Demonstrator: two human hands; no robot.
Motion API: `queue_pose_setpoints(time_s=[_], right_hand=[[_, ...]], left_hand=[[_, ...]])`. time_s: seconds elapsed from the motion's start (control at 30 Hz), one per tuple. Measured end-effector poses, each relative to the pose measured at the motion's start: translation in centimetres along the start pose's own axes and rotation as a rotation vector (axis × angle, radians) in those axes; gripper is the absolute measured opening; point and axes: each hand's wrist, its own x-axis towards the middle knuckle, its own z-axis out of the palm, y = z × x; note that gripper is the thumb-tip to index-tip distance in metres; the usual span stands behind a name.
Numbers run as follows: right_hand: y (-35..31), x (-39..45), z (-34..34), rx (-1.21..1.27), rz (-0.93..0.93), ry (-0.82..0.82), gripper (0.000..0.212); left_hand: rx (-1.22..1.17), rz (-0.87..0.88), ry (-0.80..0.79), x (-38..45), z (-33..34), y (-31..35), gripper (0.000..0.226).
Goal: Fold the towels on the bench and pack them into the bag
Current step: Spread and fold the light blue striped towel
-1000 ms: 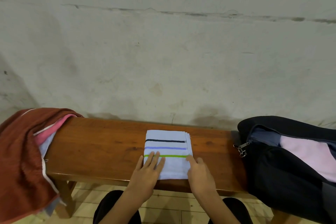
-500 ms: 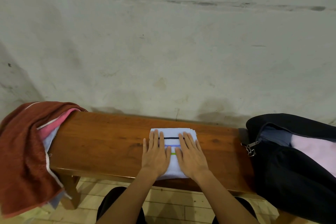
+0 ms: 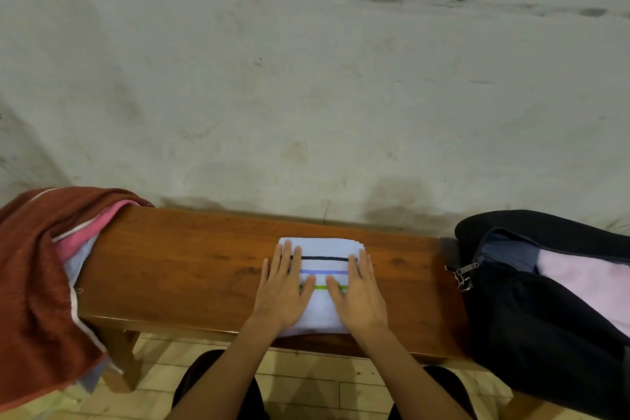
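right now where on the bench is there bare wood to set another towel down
Bare bench wood lies between the towel pile and the folded striped towel, with a narrower strip between that towel and the bag. Both ends are crowded.

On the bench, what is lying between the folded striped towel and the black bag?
Nothing lies there. In the head view, only bare wood of the bench separates the striped towel from the black bag; the bag's zipper pulls hang at its near end.
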Motion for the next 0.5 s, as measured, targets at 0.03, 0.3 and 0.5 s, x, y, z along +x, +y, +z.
queue_pose_setpoints(time_s=[0.03,0.3,0.5], right_hand=[[0.2,-0.2,-0.1,0.075,0.058,0.053,0.081],[0.8,-0.6,-1.6,0.376,0.342,0.046,0.032],[0.7,-1.2,-1.4,0.470,0.369,-0.033,0.030]], left_hand=[[-0.068,-0.054,-0.011,-0.3,-0.3,0.2,0.079],[-0.537,-0.344,0.090,-2.5,-1.9,0.7,0.067],[-0.693,-0.307,-0.013,-2.7,-2.3,-1.1,0.070]])
